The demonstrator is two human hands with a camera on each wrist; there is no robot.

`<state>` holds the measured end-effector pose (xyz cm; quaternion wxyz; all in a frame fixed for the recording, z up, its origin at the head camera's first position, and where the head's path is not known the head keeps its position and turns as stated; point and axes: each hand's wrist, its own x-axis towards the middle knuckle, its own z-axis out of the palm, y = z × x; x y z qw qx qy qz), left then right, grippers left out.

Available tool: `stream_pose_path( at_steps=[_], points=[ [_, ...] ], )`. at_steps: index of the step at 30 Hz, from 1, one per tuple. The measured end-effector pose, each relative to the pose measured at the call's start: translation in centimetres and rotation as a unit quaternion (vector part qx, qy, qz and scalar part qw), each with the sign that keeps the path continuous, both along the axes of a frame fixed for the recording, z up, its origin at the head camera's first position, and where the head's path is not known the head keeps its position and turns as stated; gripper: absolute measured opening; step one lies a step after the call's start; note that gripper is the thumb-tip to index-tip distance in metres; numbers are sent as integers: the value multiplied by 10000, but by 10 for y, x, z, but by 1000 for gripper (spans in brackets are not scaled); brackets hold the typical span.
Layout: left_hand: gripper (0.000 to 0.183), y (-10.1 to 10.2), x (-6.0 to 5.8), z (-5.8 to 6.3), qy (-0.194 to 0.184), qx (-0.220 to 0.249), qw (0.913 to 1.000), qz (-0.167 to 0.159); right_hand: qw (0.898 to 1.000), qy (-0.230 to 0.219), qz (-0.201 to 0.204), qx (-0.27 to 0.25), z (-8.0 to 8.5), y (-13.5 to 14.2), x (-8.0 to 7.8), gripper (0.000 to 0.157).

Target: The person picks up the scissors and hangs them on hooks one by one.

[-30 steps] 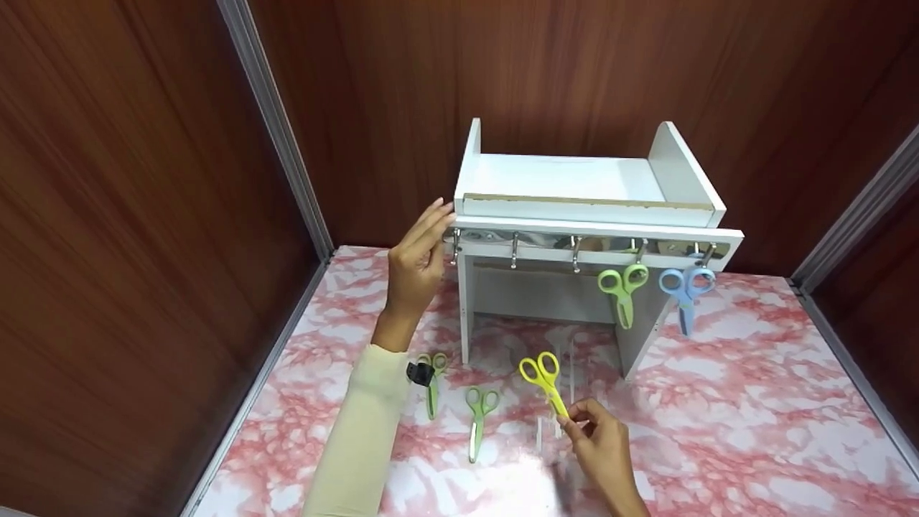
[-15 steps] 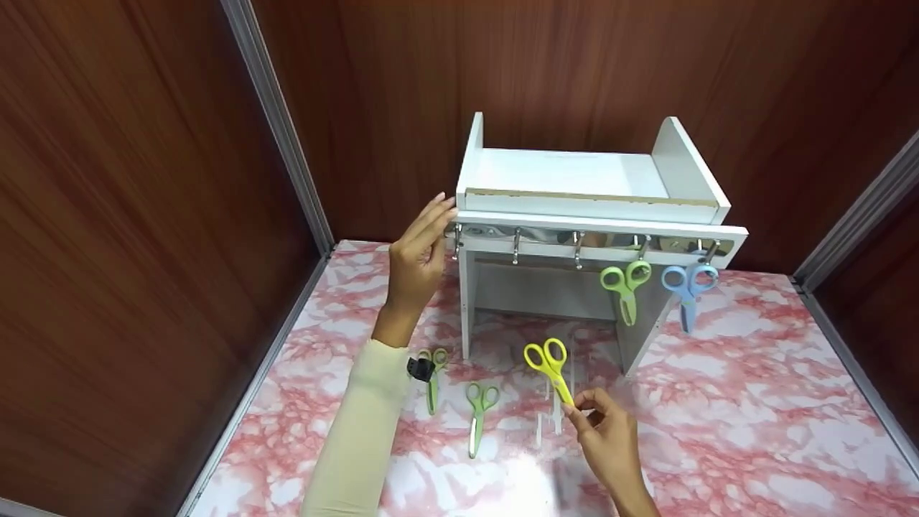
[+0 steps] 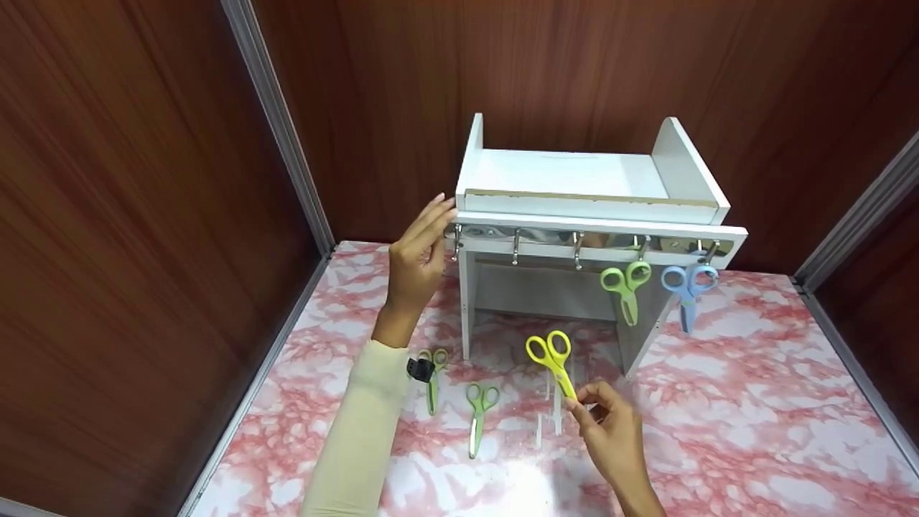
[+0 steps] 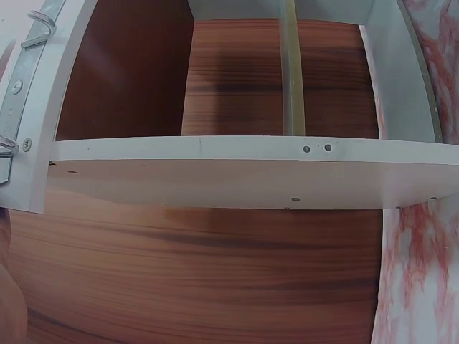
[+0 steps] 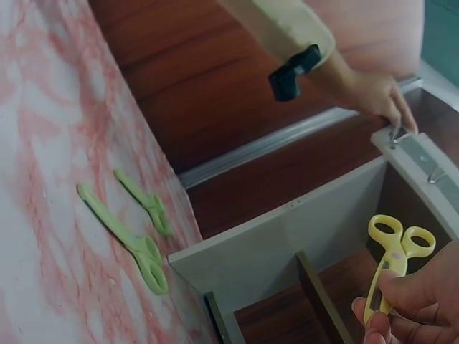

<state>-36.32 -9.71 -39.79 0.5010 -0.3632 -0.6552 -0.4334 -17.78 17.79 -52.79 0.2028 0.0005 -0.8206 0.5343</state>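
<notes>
My right hand (image 3: 610, 431) pinches yellow scissors (image 3: 551, 357) by the blade end, their two finger loops pointing up and away. In the right wrist view the same scissors (image 5: 393, 251) show between thumb and fingers. My left hand (image 3: 418, 262) touches the left end of the hook rail (image 3: 546, 238) on a white shelf unit, fingers extended. Green scissors (image 3: 627, 291) hang from one rail hook, and blue scissors (image 3: 689, 291) hang from the hook at the right end. Three hooks further left carry nothing.
Two green scissors lie on the marbled tabletop: one pair (image 3: 479, 420) in front of the unit, another pair (image 3: 433, 388) partly behind the left wrist's black camera (image 3: 421, 369). The white shelf unit (image 3: 574, 172) stands before brown panel walls (image 3: 574, 57).
My right hand has lifted the yellow scissors slightly up and to the right, toward the shelf unit. The left hand stays at the rail's end.
</notes>
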Motion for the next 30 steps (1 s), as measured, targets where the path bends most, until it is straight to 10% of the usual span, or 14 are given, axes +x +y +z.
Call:
stream_pose_path(
  at_steps=[30],
  points=[
    [38,0,1,0,-48,-1,10000,-12,9994,102,75,-322,34,0,2,16]
  ],
)
